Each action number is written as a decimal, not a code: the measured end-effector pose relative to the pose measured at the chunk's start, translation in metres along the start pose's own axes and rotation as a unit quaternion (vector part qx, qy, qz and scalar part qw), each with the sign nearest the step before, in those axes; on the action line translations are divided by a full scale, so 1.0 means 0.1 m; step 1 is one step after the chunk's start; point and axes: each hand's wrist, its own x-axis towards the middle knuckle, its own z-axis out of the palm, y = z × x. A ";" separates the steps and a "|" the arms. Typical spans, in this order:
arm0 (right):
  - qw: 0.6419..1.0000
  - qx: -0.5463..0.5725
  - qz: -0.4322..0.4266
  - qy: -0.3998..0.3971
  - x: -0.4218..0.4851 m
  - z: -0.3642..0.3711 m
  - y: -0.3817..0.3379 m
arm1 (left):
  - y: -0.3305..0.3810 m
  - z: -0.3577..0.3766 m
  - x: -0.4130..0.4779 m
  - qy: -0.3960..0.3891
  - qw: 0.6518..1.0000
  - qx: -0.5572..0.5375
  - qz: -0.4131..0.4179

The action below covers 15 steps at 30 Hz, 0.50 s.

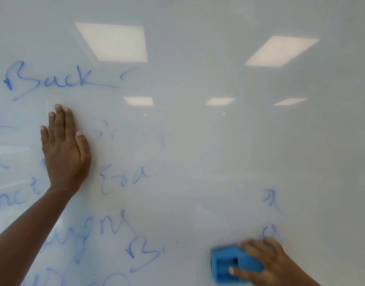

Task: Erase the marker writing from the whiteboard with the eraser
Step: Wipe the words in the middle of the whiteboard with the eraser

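Note:
A glossy whiteboard (198, 141) fills the view. Blue marker writing (47, 79) covers its left side, with the word "Back" at the upper left and more words below it. A few faint blue strokes (270, 199) show at the lower right. My right hand (268, 263) grips a blue eraser (224, 265) and presses it against the board near the bottom edge of the view; it looks blurred. My left hand (66, 149) lies flat on the board at the left, fingers together and pointing up, holding nothing.
Ceiling light panels reflect in the board as bright patches (113, 42) at the top and middle. The middle and right of the board carry only faint smears of wiped ink.

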 end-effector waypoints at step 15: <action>0.870 0.029 0.475 0.129 0.52 -0.19 0.98 | 0.00 0.02 -0.01 0.009 1.000 -0.002 -0.002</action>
